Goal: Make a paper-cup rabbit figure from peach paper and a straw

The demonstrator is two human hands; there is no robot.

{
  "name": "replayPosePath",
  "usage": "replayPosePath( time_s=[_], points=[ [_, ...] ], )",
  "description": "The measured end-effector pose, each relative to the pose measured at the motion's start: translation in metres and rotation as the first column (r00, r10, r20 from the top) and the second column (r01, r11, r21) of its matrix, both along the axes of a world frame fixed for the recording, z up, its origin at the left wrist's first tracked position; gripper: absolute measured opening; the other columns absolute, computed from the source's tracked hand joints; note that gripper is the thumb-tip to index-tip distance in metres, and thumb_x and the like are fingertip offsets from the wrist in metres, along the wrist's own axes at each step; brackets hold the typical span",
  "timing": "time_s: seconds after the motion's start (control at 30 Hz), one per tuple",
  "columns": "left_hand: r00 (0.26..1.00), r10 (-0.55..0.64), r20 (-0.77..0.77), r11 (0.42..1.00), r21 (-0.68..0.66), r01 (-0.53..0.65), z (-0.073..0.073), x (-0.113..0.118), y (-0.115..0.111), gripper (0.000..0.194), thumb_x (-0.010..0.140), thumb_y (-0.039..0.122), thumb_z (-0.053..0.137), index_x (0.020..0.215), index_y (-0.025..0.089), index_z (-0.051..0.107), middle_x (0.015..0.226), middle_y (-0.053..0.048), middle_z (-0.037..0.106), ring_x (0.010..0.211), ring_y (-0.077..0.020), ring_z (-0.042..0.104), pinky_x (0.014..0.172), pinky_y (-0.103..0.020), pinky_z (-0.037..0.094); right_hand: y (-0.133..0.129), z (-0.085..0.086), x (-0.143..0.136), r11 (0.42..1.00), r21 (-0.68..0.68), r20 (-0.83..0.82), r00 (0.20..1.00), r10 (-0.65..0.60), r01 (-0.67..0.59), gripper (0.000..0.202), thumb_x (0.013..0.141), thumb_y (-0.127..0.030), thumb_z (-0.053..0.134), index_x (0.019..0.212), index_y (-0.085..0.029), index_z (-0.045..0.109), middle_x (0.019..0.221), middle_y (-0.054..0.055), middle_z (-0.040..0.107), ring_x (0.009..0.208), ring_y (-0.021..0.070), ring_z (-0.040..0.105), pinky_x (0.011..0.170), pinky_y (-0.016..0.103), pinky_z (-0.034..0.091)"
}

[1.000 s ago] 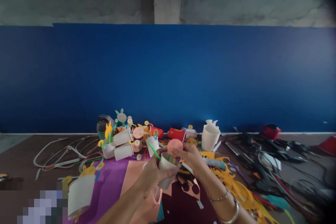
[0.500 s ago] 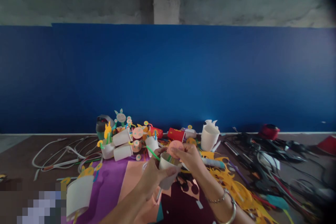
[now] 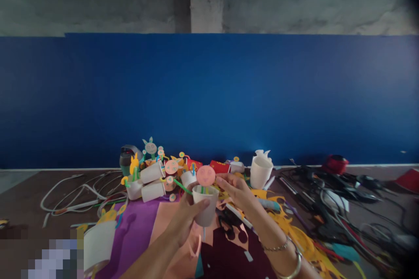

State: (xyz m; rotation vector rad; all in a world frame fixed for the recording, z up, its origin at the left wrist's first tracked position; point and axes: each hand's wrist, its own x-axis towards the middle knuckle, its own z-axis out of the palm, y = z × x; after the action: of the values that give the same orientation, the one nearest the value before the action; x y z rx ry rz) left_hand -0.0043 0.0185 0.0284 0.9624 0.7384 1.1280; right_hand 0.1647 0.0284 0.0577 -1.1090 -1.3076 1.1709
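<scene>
A white paper cup (image 3: pixel 207 212) is upright in my left hand (image 3: pixel 190 211), whose fingers wrap round its left side. Above the cup's rim stands a round pink paper face (image 3: pixel 206 176) on green stems that go down into the cup. A green straw (image 3: pixel 182 186) sticks out to the left of the cup. My right hand (image 3: pixel 235 188) is at the right edge of the pink face, fingers extended and slightly apart, with nothing visible in them. Purple (image 3: pixel 134 231) and peach paper sheets (image 3: pixel 165 226) lie beneath.
Finished-looking cups with paper figures (image 3: pixel 153 191) stand and lie at the back left. A white cup stack (image 3: pixel 261 171) is at the back right. Yellow paper scraps (image 3: pixel 303 237), black tools and cables (image 3: pixel 353 183) lie to the right, white cables (image 3: pixel 78 202) to the left.
The cup has moved slightly left and up and stands more upright. The pink face now rises above the rim, and my right hand's fingers have loosened from it.
</scene>
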Motion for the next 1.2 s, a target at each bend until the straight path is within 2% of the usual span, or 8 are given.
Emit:
replayPosePath(
  time_s=[0.27,0.43,0.77,0.93,1.0,1.07,1.13,1.2],
  points=[
    [0.996,0.014,0.092,0.999,0.033,-0.017,-0.002,0.0,0.003,0.051,0.066,0.029,0.078,0.112,0.022,0.059,0.103,-0.007,0.068,0.097,-0.0223,0.061,0.08,-0.03,0.046,0.0,-0.012,-0.005,0.989,-0.107,-0.004,0.995,0.101,-0.101,0.043,0.06,-0.038,0.078,0.095,-0.015,0.066,0.074,0.001,0.065,0.062,0.0124,0.057,0.058,0.023,0.043],
    [0.99,-0.005,0.138,1.0,-0.005,0.006,0.007,-0.002,0.01,0.039,0.072,0.044,0.07,0.1,0.018,0.064,0.096,-0.007,0.07,0.089,-0.0224,0.063,0.072,-0.029,0.046,0.004,-0.018,-0.003,0.984,-0.154,0.001,0.996,0.09,-0.089,0.036,0.062,-0.034,0.077,0.089,-0.013,0.065,0.067,-0.002,0.061,0.055,0.009,0.052,0.052,0.02,0.039],
    [0.955,0.27,0.122,0.961,-0.105,-0.258,0.0,0.01,0.024,0.027,0.056,0.029,0.082,0.068,0.014,0.063,0.064,0.002,0.063,0.059,-0.0124,0.058,0.056,-0.023,0.043,0.003,-0.023,-0.009,0.984,-0.165,0.095,0.992,0.08,-0.064,0.057,0.054,-0.03,0.081,0.104,-0.014,0.06,0.079,0.001,0.064,0.063,0.0114,0.056,0.054,0.02,0.043],
    [0.997,0.031,0.075,0.994,-0.103,-0.023,0.009,0.003,0.023,0.031,0.067,0.041,0.072,0.079,0.015,0.064,0.077,-0.003,0.066,0.068,-0.0155,0.061,0.065,-0.027,0.047,0.01,-0.03,-0.003,0.97,-0.233,0.012,0.997,0.076,-0.071,0.043,0.061,-0.037,0.077,0.094,-0.013,0.061,0.066,-0.002,0.06,0.052,0.0083,0.052,0.047,0.019,0.04],
    [0.997,0.071,-0.03,0.997,-0.03,-0.072,0.007,-0.007,0.023,0.031,0.069,0.041,0.07,0.088,0.017,0.063,0.088,-0.004,0.067,0.081,-0.0165,0.062,0.072,-0.026,0.046,0.015,-0.034,0.002,0.962,-0.268,-0.012,0.998,0.059,-0.06,0.04,0.06,-0.04,0.077,0.086,-0.014,0.06,0.061,-0.003,0.058,0.051,0.0088,0.052,0.046,0.019,0.041],
    [0.945,0.123,-0.304,0.992,0.054,-0.112,-0.002,-0.02,0.023,0.026,0.071,0.037,0.067,0.089,0.018,0.061,0.088,-0.004,0.066,0.084,-0.0183,0.062,0.072,-0.027,0.045,0.019,-0.038,0.005,0.952,-0.305,0.013,0.999,0.04,-0.034,0.041,0.058,-0.041,0.079,0.082,-0.015,0.058,0.058,-0.004,0.057,0.051,0.0102,0.054,0.047,0.02,0.044],
    [0.759,0.229,-0.609,0.964,0.249,-0.091,-0.012,-0.032,0.019,0.015,0.07,0.028,0.064,0.08,0.018,0.062,0.079,-0.003,0.065,0.075,-0.0183,0.06,0.065,-0.027,0.043,0.023,-0.044,0.008,0.945,-0.328,0.064,0.997,0.036,-0.013,0.042,0.058,-0.039,0.079,0.083,-0.016,0.057,0.059,-0.003,0.059,0.052,0.011,0.056,0.047,0.021,0.045],
    [0.548,0.248,-0.799,0.927,0.36,0.105,-0.02,-0.04,0.012,0.007,0.072,0.019,0.056,0.072,0.018,0.063,0.071,-0.002,0.064,0.068,-0.0176,0.059,0.063,-0.027,0.04,0.026,-0.051,0.008,0.937,-0.349,0.112,0.992,0.058,-0.015,0.041,0.057,-0.038,0.08,0.081,-0.016,0.056,0.059,-0.003,0.06,0.052,0.011,0.057,0.048,0.02,0.046]
  ],
)
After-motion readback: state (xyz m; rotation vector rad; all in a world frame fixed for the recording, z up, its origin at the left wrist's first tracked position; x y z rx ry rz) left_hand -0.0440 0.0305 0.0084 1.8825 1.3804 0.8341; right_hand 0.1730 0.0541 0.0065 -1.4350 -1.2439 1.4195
